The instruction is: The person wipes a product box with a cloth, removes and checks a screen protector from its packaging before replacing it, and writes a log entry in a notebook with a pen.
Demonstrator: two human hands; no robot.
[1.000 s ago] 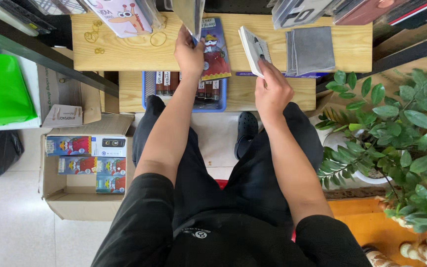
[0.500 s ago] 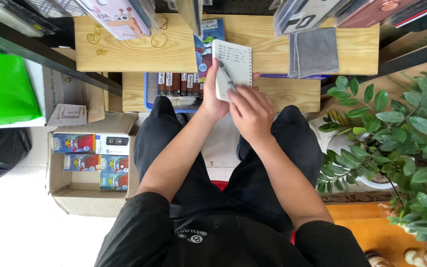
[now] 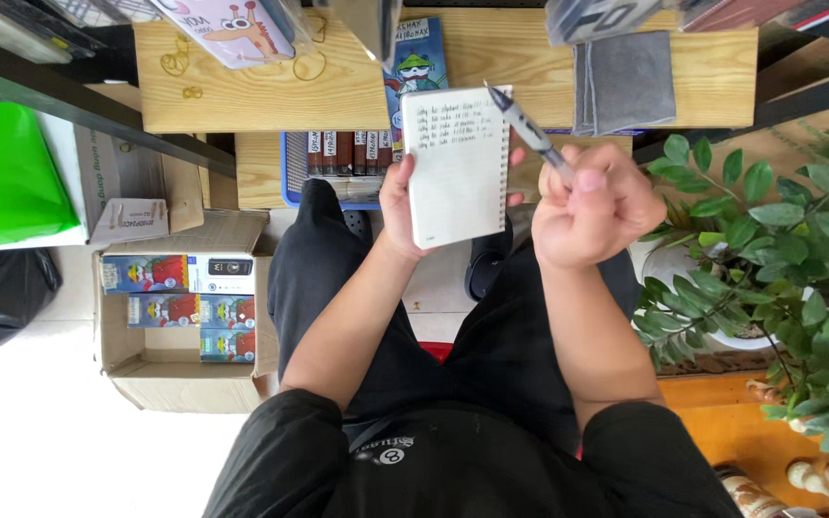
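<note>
I'm watching right hand (image 3: 587, 206) fisting slim grey pen (image 3: 527, 130), tip aiming eleven o'clock | left hand (image 3: 397, 201) pinching white spiral-bound notepad (image 3: 457, 165) upright, long axis twelve-to-six | pad lying at nine o'clock from pen, just beside | wooden shelf (image 3: 270, 91) behind.

Left fingers (image 3: 518, 158) behind notebook (image 3: 457, 168)

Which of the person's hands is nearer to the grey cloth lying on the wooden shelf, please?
Right. The right hand, gripping a pen, sits just below the grey cloth; the left hand holds the notepad farther away.
</note>
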